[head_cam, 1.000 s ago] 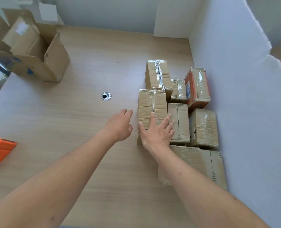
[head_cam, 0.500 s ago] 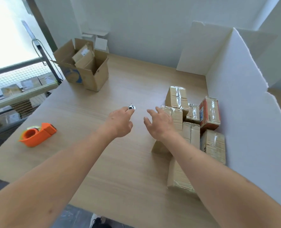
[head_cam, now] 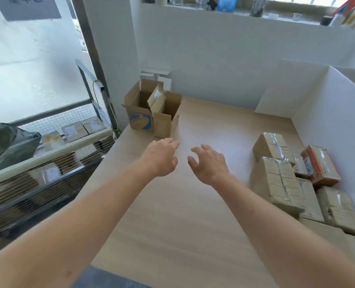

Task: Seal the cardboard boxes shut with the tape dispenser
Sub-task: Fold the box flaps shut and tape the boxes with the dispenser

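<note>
While both arms are stretched out over the table (head_cam: 172, 225), the left hand (head_cam: 162, 157) is held empty, palm down, with its fingers loosely extended toward the open boxes (head_cam: 153, 113) at the far left corner. The right hand (head_cam: 208, 163) is held just beside it, also empty, its fingers spread and curled. Nothing is gripped by either hand. The open boxes are seen standing with flaps up, one with a blue print on its side. The taped boxes (head_cam: 282, 179) are packed together on the right, against the white partition (head_cam: 328, 125), an orange box (head_cam: 320, 165) among them. A wire cage (head_cam: 37, 179) holding more parcels is seen left of the table.
</note>
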Demonstrator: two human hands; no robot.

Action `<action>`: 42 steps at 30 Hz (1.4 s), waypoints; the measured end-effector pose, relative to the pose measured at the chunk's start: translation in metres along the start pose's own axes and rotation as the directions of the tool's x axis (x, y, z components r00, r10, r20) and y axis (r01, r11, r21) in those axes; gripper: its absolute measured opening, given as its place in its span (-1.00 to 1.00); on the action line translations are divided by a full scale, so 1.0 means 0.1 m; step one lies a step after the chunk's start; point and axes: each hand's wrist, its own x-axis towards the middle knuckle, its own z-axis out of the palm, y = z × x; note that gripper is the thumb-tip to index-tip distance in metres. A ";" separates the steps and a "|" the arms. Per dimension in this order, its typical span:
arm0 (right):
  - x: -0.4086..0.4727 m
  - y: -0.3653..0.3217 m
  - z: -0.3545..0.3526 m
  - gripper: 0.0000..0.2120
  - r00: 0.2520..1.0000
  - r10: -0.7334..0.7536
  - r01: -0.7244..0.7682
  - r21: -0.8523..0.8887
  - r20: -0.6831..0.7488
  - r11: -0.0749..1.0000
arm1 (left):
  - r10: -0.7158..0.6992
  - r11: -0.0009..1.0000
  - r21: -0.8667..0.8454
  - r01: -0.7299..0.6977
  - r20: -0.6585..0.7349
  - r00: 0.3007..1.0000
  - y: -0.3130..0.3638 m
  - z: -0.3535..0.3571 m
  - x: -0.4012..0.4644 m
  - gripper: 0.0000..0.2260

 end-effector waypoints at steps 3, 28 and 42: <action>0.14 -0.56 0.18 -0.57 1.000 0.021 -0.021 0.007 0.013 1.000 | 0.013 1.000 -0.012 -0.013 0.021 1.000 -0.54 -0.12 -0.03 -0.49; 2.15 -0.87 0.98 -0.59 0.994 0.048 -0.054 0.061 0.096 0.997 | 0.011 1.000 0.019 -0.013 0.139 0.990 -2.09 0.51 1.78 -0.47; 3.64 -0.98 1.60 -0.63 0.953 0.210 -0.222 -0.031 -0.217 0.975 | 0.017 1.000 -0.022 -0.014 0.145 0.989 -2.98 0.86 2.67 -0.48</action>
